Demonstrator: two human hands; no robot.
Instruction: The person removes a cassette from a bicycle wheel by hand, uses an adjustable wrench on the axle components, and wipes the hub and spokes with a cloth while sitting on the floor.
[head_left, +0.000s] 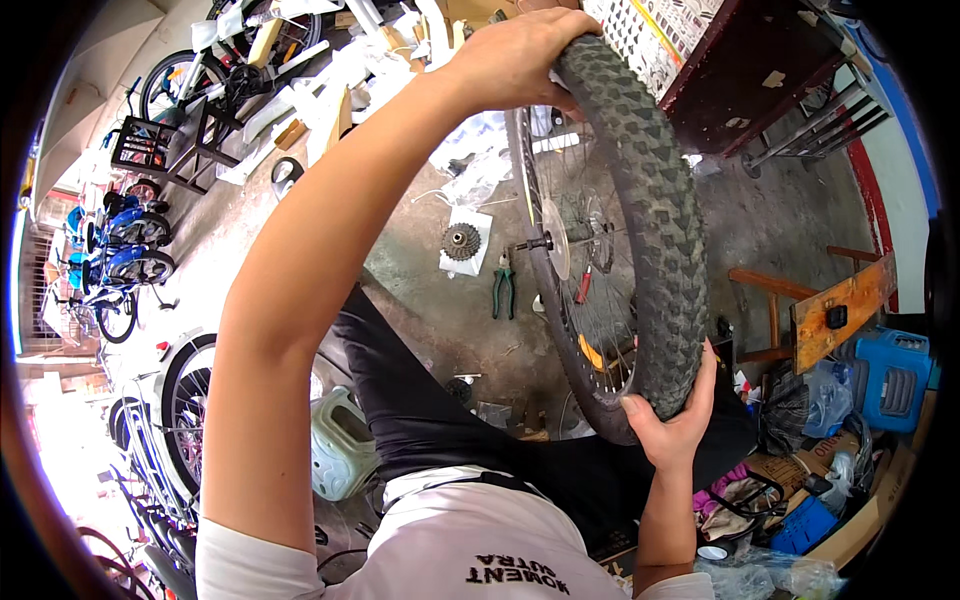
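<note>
I hold a bicycle wheel upright over the floor, its knobby black tyre partly turned toward me. My left hand grips the tyre at the far top, fingers curled over it. Closed round the near bottom of the tyre is my right hand, thumb on the inner side. A disc and the axle show at the hub, among thin spokes. On the floor left of the wheel, a dark cassette rests on white paper, with green-handled pliers nearby. A red-handled tool shows through the spokes.
Several bicycles stand along the left, beside a dark wooden chair. Packing scraps lie at the back. A pale plastic stool is by my left leg. At right are a wooden stool, a blue plastic stool and cluttered bags.
</note>
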